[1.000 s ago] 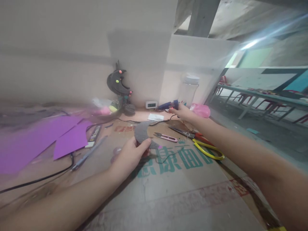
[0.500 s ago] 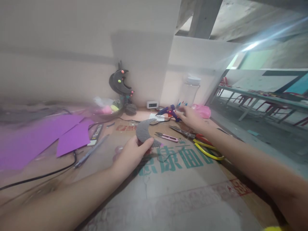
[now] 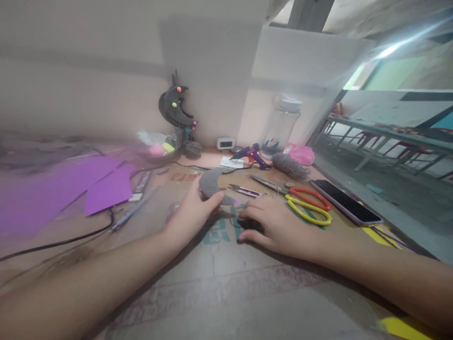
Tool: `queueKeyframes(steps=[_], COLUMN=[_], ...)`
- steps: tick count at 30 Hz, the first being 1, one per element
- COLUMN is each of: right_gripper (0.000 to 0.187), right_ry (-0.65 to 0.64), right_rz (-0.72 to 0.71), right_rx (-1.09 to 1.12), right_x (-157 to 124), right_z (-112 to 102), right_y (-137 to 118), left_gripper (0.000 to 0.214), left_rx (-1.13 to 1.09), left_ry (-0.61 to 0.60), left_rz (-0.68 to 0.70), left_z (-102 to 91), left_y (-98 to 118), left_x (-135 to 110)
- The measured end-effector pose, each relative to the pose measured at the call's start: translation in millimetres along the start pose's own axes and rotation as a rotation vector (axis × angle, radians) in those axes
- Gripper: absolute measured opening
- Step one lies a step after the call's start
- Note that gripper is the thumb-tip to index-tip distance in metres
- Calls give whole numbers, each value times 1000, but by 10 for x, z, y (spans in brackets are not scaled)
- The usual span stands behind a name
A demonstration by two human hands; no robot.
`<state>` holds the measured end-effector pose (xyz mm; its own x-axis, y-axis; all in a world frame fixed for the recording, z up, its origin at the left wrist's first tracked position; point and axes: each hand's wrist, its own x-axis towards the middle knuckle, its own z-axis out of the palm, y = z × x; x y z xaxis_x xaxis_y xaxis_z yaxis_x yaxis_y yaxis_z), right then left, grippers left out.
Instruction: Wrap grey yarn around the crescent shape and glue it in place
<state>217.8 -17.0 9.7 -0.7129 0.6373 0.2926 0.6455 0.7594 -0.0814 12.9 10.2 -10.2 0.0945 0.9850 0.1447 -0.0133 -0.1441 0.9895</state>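
Note:
My left hand pinches a grey yarn-wrapped crescent, thumb in front and fingers behind. A small pink bit shows at the crescent's lower tip. Just to its right, my right hand is low over the printed cardboard, thumb and fingers apart, and I see nothing held in it. Beyond that hand lie pink thread snips and scissors with one orange and one yellow handle loop. Farther back, a purple glue gun with a small red light rests beside a skein of grey yarn.
Purple sheets, a pen and a black cable are on the left. A dark crescent ornament stands at the wall. A clear bottle, pink bag and phone are on the right.
My right hand has left the glue gun and come back toward me, beside the crescent. The glue gun stays at the back. My left hand still holds the crescent; the view has tilted slightly.

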Motion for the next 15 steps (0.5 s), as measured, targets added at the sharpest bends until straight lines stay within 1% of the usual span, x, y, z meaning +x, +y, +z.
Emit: queueKeyframes(steps=[2,3,4,5,8,9,12,15], right_gripper=[24,26,28,28,28,28,28,27], right_ry=[93,132,162,184,224,232,254,300], right_rz=[-74,-103,-121,-136,-196,-218,-270,-299], right_rx=[-15,-29,-48,-71,-142,-160,-201,-214], right_x=[-11,-13,-10,-2,38,52,76,63], right_z=[49,57,54,44,0,-10,-17,-10], right_y=[8,7,2,-5,-28,-33,-33,-22], left_gripper=[74,79,80,74,38,31,28,42], left_rx=[15,43,82,122,190,211,294,387], left_ry=[-21,-23,-15,-18,-92,-118,-173,-203], left_rz=[7,13,11,7,5,13,39,24], left_z=[-9,-18,-26,-35,-46,-45,-34,-24], left_y=[1,2,4,6,17,21,31,34], left_x=[-10,-17,-24,-32,-54,-63,-96,-132])
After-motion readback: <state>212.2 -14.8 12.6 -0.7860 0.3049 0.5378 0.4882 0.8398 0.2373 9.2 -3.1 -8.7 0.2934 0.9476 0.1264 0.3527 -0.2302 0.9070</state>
